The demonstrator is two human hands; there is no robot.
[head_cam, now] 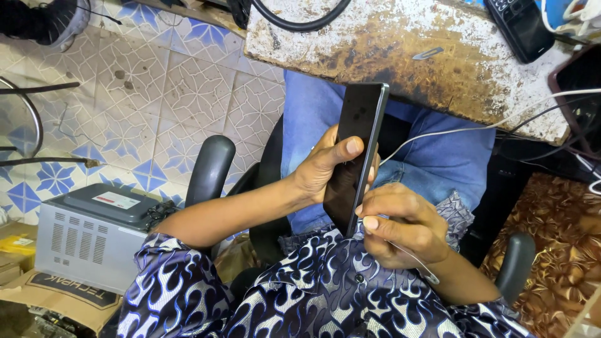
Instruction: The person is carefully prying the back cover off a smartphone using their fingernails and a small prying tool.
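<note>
- The worn table (400, 44), white paint flaked down to rusty brown, juts over the person's lap; on it lie a small metal blade (428, 53) and, near the far corner, a dark keypad phone (519, 25). Nothing on it acts as a container.
- The grey metal box (87, 235) on the floor beside the chair is shut; I cannot tell what is inside it.
- The smartphone (360, 156) is held above the lap, below the table's edge, tilted with its dark screen turned leftward and unlit.
- The left hand (325, 169) is closed around it, thumb laid across the glass.
- The right hand (400, 225) is pinched shut on the white cable (438, 133) right at the phone's lower end.
- I judge the plugging-in about half done: the plug is at the port, but I cannot tell whether it is seated.
</note>
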